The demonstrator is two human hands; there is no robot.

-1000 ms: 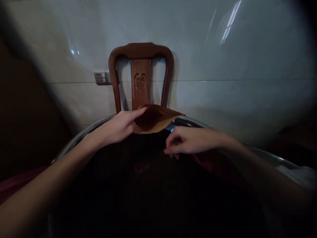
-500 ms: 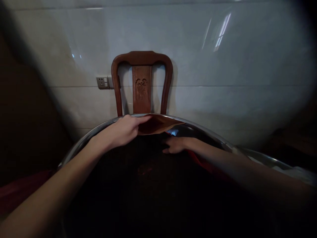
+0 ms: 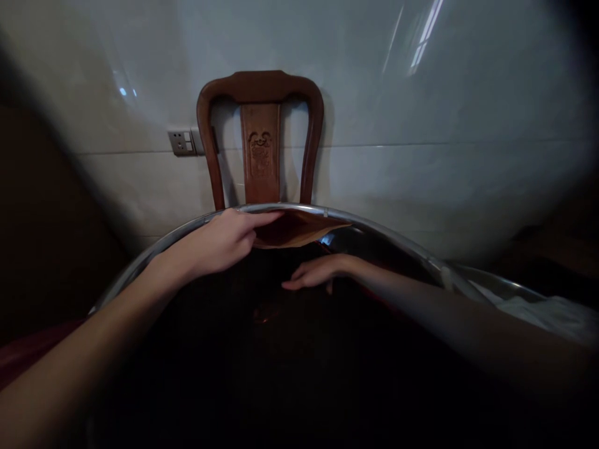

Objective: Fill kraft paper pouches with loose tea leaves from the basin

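Note:
My left hand (image 3: 228, 242) is closed at the left edge of a brown paper bag (image 3: 292, 236), its index finger stretched along the upper lip. The bag's mouth gapes open against the far metal rim (image 3: 369, 226) of a large round, dark vessel or table; which of the two I cannot tell. Below and right of the bag, apart from it, my right hand (image 3: 318, 272) hangs over the dark area, fingers apart, with nothing visible in it. A small reddish glint (image 3: 262, 318) shows in the dark below. Most of that dark area is too dim to make out.
A carved wooden chair (image 3: 261, 149) stands behind the rim, against a tiled wall (image 3: 397, 112) with a socket (image 3: 181, 143). On the right lies whitish plastic or cloth (image 3: 547, 315) near a second metal edge. Dark red cloth (image 3: 37, 343) shows at the left.
My right hand has shifted left and its fingers now point left and down. My left hand keeps its hold on the bag. The whole view has tilted slightly downward.

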